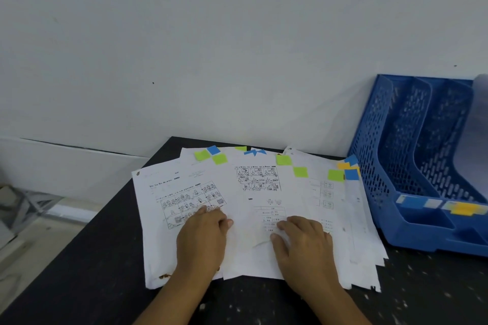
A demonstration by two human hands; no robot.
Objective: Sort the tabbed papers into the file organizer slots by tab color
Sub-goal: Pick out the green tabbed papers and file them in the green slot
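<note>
Head view, read from the left of the frame: a pale floor and wall fill the left and top, and the black table (87,280) begins at lower left with bare surface along its left edge — room there to draw a sheet aside.

At lower centre the tabbed papers (253,219) lie fanned and overlapping, their green, blue and yellow tabs along the far edge toward the wall, so the colours can be read without lifting anything. The left hand (203,240) lies flat on the cartoon-printed sheet, fingers nearly straight, gripping nothing; it appears to pin the left of the fan. Just right of it, the right hand (303,243) rests palm-down on the middle sheet, fingers loosely spread and pressing, nothing pinched. The paper between the hands looks slightly buckled — likely a top sheet being slid free.

At the right of the frame the blue file organizer (383,166) stands against the wall, just beside the fan's right edge, its slots open toward the papers. Blue and yellow labels mark its front lip; a third is too blurred to tell. The near table edge is out of view.
</note>
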